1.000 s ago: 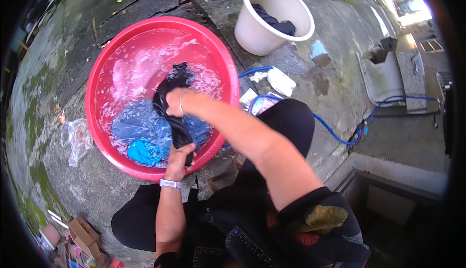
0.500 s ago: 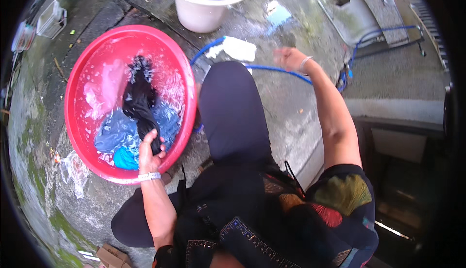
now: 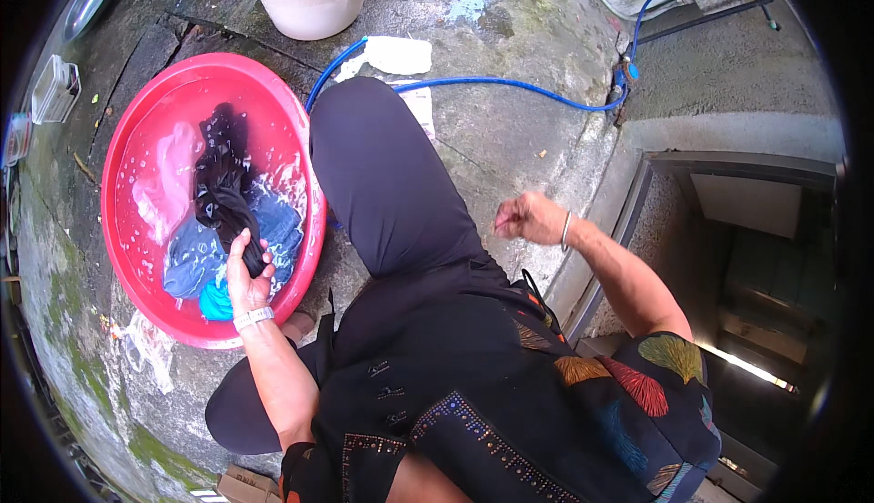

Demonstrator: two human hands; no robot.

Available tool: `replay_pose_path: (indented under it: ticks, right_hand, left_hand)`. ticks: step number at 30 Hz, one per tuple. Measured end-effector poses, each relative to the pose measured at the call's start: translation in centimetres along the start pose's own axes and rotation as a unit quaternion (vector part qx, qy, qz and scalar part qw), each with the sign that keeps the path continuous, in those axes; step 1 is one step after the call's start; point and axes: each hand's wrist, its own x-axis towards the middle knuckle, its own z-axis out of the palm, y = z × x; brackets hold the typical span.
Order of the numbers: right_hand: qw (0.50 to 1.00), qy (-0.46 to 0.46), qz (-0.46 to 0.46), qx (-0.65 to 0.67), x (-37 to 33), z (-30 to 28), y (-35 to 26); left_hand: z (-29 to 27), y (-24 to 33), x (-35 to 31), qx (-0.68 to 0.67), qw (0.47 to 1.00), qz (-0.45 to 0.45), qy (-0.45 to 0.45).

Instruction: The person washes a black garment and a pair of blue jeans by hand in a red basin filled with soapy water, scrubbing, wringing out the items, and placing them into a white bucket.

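On the left sits a large round red basin [image 3: 118, 257] holding soapy water and wet laundry. My left hand [image 3: 246, 275] is closed around the near end of a black garment [image 3: 223, 162], whose far end lies in the basin. Beside that garment floats a pink cloth [image 3: 168, 175]. Blue cloth [image 3: 193, 257] and a bright turquoise cloth [image 3: 216, 301] lie near the basin's front. Away from the basin, my right hand [image 3: 533, 219] is raised right of my knee. Its fingers are curled in, and nothing shows in them.
A whitish bucket [image 3: 309, 11] with dark cloth stands at the far side. A blue hose [image 3: 510, 84] crosses the concrete, passing a white block-like item [image 3: 399, 55]. Clear plastic bags [image 3: 150, 348] lie left of the basin. A cardboard box [image 3: 248, 485] sits near me; a doorway opens at right.
My right hand has come nearer my body, and its fingers have gone from spread and blurred to curled. My left hand keeps its hold on the black garment. The view has shifted.
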Motion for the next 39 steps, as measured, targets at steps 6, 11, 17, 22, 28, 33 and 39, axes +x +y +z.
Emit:
replay_pose_path:
  ticks: [6,11,17,22,28,33,39]
  right_hand:
    - [0.999,0.031,0.033,-0.029,-1.7,4.1,-6.2]
    - [0.992,0.044,0.079,0.092,-1.5,5.2,-6.1]
    - [0.993,0.015,0.109,0.032,-1.1,3.7,-8.1]
    - [0.963,0.085,0.122,-0.225,-0.5,6.8,-11.9]
    - [0.962,0.035,0.157,-0.22,-0.8,5.2,-14.7]
    - [0.953,-0.023,0.17,-0.251,-0.4,4.0,-15.9]
    - [0.96,-0.039,0.016,-0.277,-1.2,-2.4,-15.9]
  left_hand:
    - [-0.6,0.2,0.4,-0.001,1.0,0.012,-0.009]
    - [-0.9,0.2,0.3,-0.006,1.0,0.011,-0.024]
    - [-0.7,-0.1,0.2,-0.011,1.0,0.017,-0.023]
    - [-1.2,-0.2,0.3,-0.013,0.999,0.022,-0.032]
    - [-0.8,0.4,0.1,-0.007,1.0,0.017,-0.011]
    - [-0.5,-0.7,0.9,-0.005,1.0,0.017,-0.02]
    - [-0.8,-1.1,1.6,0.029,0.999,0.02,-0.019]
